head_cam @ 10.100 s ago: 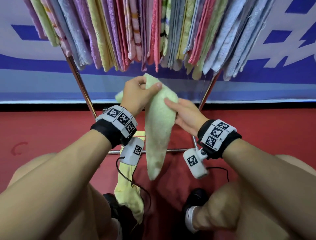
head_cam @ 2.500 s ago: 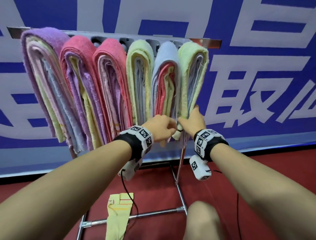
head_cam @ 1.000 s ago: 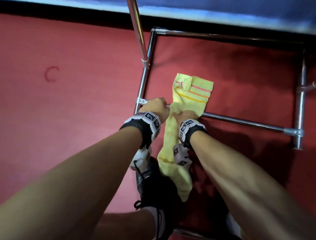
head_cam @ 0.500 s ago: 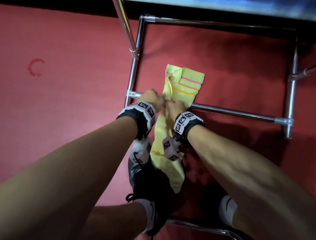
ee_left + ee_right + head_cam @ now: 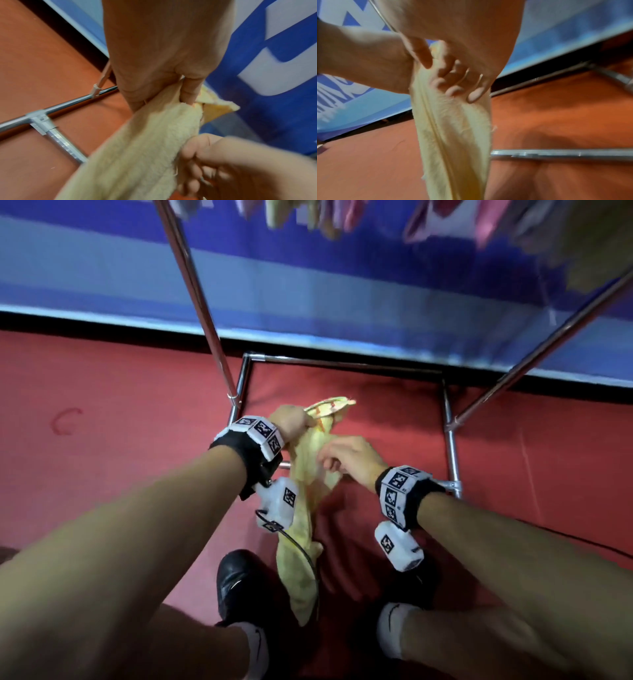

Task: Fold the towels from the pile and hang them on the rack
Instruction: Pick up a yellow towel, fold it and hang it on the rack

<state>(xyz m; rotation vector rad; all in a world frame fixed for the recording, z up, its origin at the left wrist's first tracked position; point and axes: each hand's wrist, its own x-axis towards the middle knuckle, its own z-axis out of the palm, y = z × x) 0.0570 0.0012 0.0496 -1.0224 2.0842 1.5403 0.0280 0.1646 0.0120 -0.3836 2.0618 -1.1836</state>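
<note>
From the head view my left hand (image 5: 289,422) is clenched on the upper end of the yellow towel (image 5: 305,508), so the length drops free toward my shoes and I can find its edges; my right hand (image 5: 346,457) sits lower on the cloth with fingers loosely curled into it, steadying the strip above the rack's lower bar (image 5: 452,460). In the left wrist view my thumb and fingers pinch the bunched top, the striped end poking out beyond them. In the right wrist view my right fingers (image 5: 453,82) hook round one edge of the towel, which hangs narrow and doubled. Half a second ago both hands gripped it close together at the bar; now it is raised off the bar and my right hand has slid apart and down.
</note>
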